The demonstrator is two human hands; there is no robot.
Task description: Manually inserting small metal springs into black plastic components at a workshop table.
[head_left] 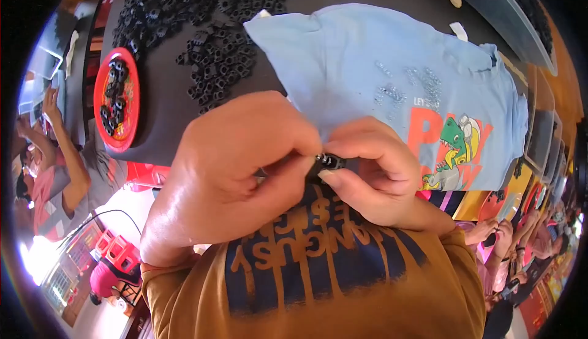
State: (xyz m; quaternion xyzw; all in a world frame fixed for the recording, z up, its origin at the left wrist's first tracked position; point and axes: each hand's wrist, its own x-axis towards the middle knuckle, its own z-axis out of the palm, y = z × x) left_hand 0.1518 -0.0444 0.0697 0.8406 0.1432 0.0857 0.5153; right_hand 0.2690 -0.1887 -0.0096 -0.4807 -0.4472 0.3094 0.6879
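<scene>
Close to my chest, my right hand pinches a small black plastic part with square openings between thumb and forefinger. My left hand is closed, its fingertips pressed together at the part's left end. Whatever those fingertips hold is too small and hidden to make out. Beyond my hands, a light blue T-shirt lies spread on the table. Several tiny shiny metal pieces are scattered over it. To the left of the shirt, a loose group of similar black parts lies on the dark tabletop.
A large heap of black parts covers the far left. A red oval plate at the left edge holds several more. A clear plastic bin stands far right. Other people's hands are at work on the right; another person's arm shows left.
</scene>
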